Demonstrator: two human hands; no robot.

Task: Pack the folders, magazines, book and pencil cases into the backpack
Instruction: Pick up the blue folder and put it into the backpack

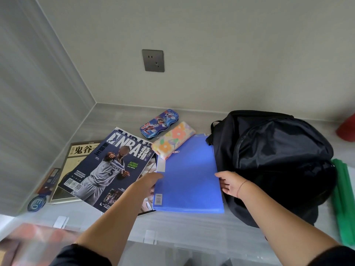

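**Status: blue folder first up, nothing visibly packed**

Blue folder (189,179) lies flat on the surface (192,225), held between both hands. Right hand (229,184): fingers curled round the folder's right edge, thumb on top, clamped on it. Left hand (151,182): fingertips reach the folder's left edge. Cannot tell if they close on it, as the tips are hidden.

Backpack (272,160) sits just right of the right fingers, touching the folder's right side. It is slumped and dark, with no opening visible from here.

Still out, as far as visible:
- Floral pencil case (173,139), beyond the fingers, resting on the folder's far corner.
- Blue tin pencil case (159,123), just behind the floral one.
- Magazines (115,169), fanned left of the left fingers. One more shows under the left wrist.
- Book (76,150), under the magazines, further left.
- Green plastic sheets (343,198), probably folders, on the far side of the backpack.

Judgement: task is at its start. The floral case may slide off when the folder lifts, so it should be moved first or the folder tilted carefully.
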